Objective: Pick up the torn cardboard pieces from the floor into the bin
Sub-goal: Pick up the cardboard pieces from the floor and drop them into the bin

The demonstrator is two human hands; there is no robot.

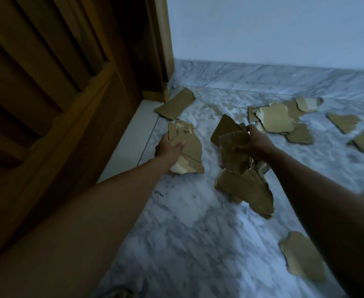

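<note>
Your left hand (pixel 169 147) grips a torn brown cardboard piece with a white underside (pixel 187 151), thumb curled over its face, low above the grey-veined white marble floor (pixel 187 222) close to the pale threshold strip (pixel 131 145) of the dark wooden door (pixel 48 93). Your right hand (pixel 253 143) is clamped on a bunch of torn brown cardboard pieces (pixel 234 151); at least three overlap in the grip, and the exact count cannot be told. The lowest, largest one hangs down toward the floor.

Loose pieces you can count on the floor: one long rectangular brown strip (pixel 174 103) by the door frame corner, a heap of overlapping torn brown pieces (pixel 284 119) near the marble skirting (pixel 284 76), about five in it, two separate brown scraps (pixel 344 122) farther right, one ragged brown piece (pixel 301 257) near your right forearm, and a sliver at the right edge, half hidden by that arm.

The door and threshold close off the left side. The pale wall (pixel 273 29) closes the far side. Bare floor lies between your forearms and toward the bottom of the view.
</note>
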